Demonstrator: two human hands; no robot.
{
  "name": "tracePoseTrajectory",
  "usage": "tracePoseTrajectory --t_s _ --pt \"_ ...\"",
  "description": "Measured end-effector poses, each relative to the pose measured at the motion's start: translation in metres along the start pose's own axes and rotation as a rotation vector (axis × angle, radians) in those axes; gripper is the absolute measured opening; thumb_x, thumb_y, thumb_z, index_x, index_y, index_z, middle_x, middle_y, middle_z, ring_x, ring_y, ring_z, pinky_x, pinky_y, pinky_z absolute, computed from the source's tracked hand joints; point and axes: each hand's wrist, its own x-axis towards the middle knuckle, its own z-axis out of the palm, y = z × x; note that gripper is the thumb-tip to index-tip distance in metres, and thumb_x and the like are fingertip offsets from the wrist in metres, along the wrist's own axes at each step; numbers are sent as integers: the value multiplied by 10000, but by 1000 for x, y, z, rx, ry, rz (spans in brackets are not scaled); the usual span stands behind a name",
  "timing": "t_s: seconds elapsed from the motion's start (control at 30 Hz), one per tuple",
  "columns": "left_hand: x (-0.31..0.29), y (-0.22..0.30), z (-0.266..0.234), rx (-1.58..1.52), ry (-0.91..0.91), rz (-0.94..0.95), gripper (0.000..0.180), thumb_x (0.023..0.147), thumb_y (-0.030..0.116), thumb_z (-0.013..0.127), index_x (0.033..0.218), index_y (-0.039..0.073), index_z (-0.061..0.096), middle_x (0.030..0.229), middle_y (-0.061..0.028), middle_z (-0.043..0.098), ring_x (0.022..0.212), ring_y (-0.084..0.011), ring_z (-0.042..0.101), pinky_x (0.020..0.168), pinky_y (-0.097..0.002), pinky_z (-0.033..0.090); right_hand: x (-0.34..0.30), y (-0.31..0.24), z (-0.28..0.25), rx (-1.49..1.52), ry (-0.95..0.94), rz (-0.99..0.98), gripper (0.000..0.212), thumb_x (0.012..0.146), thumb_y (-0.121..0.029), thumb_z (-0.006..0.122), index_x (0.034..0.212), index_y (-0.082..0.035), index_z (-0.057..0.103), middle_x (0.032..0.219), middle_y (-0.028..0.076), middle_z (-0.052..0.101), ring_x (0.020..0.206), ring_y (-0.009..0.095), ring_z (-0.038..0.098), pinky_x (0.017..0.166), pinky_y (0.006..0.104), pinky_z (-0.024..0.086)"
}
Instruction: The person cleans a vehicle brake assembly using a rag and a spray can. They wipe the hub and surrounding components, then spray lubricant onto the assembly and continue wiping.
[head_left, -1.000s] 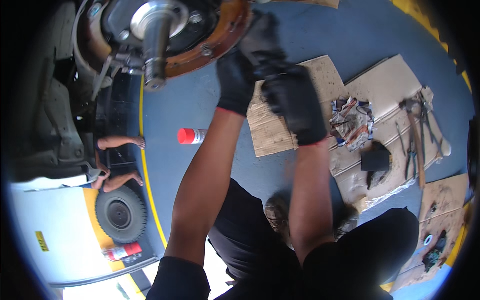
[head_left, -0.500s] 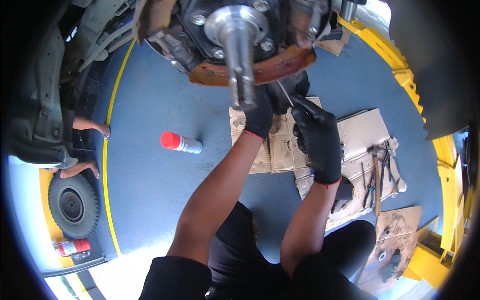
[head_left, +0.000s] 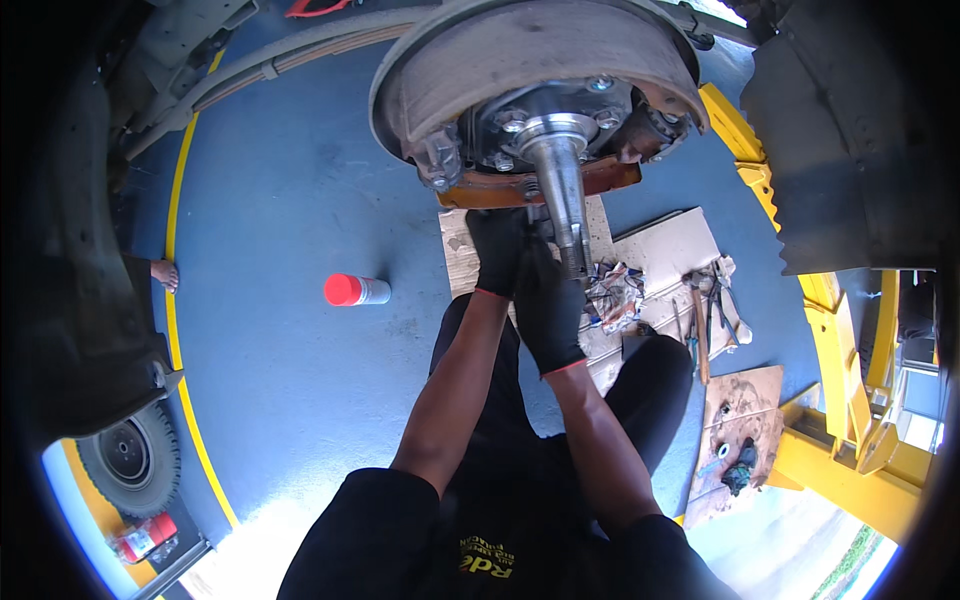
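Observation:
Above my hands hangs a wheel hub's drum brake assembly: a splined axle stub (head_left: 561, 180) pointing down toward me, a rusty orange-brown curved brake shoe (head_left: 605, 177) and a grey round backing plate (head_left: 520, 50). My left hand (head_left: 497, 248), in a black glove, is up against the underside of the brake shoe with its fingers curled. My right hand (head_left: 550, 315), gloved alike, is closed just beside and below it, next to the stub's tip. Whatever lies between the two hands is hidden by the gloves and stub.
Flattened cardboard (head_left: 672, 245) lies under the work, with crumpled paper (head_left: 614, 293), a hammer (head_left: 699, 335) and pliers. A red-capped spray can (head_left: 356, 290) stands at left. Yellow lift frame (head_left: 835, 345) rises on the right; a spare wheel (head_left: 130, 455) is at far left.
My head view has shifted, showing more of the brake from above. My right hand has come left, close to my left hand. The thin metal rod seen at its fingers is now hidden.

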Motion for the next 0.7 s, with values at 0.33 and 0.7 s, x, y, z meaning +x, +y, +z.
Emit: tracePoseTrajectory --t_s 0.33,0.7 --pt "-7 -5 40 48 35 -77 226 982 63 718 1196 5 675 1006 -21 719 843 -102 690 694 -283 559 31 37 -71 -484 -281 95 260 958 -223 712 1160 -61 741 978 227 762 849 438 747 720 533 589" --pt "26 3 -46 -509 -35 -460 178 1022 121 691 1179 38 680 917 -27 716 703 -121 693 582 -280 557 13 15 -2 -61 -114 -110 343 1018 -95 671 1354 -58 729 1022 267 754 988 445 744 811 530 577"
